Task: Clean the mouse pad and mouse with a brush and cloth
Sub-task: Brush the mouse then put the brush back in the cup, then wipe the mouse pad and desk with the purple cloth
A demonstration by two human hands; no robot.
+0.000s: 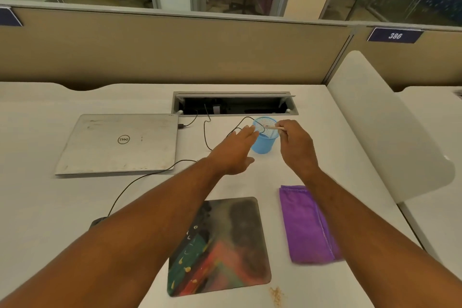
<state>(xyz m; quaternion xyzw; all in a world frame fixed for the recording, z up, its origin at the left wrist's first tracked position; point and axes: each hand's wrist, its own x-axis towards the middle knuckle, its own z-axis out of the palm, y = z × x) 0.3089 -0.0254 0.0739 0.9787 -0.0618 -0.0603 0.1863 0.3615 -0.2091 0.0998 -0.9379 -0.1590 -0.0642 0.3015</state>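
Note:
A colourful mouse pad (225, 245) lies on the white desk in front of me. A folded purple cloth (305, 225) lies to its right. The dark mouse (97, 221) peeks out from under my left forearm at the pad's left, mostly hidden. At the back stands a blue mesh cup (265, 139). My right hand (296, 144) pinches a thin pale brush (273, 127) whose tip is over the cup's mouth. My left hand (237, 150) reaches to the cup with straight fingers touching its left rim.
A closed silver laptop (120, 144) lies at the back left with a cable plugged in. Black cables run to an open cable tray (235, 105) in the desk. A white divider (380, 122) borders the right side. Brown crumbs (276, 295) lie near the front edge.

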